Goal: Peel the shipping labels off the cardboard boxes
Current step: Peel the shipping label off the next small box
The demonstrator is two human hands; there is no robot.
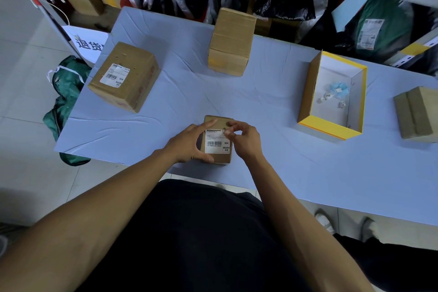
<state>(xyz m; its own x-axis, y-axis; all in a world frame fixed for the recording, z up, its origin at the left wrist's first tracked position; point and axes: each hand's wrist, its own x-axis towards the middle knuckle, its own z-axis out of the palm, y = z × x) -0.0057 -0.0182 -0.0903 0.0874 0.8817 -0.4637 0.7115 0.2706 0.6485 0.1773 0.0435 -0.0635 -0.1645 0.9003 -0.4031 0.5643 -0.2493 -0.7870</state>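
Both hands on small box (218, 159) at near table (308, 173) edge. Label (216, 143): white, barcode, black print, flat on top face except far right corner. Left hand (187, 144) curled around my box's left side, thumb at near edge. Right hand (244, 140): thumb and forefinger pinching that label corner.

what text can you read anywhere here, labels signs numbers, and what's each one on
"MX" and "MXRC 03": label on the small box held by the left hand, its top corner picked at by the right hand; barcode number and top lines too blurred.
"MX" and "MXRC": label on the left box; the rest unreadable.
"退货": white sign, cut off by the table.
Green parcel's label: too blurred.
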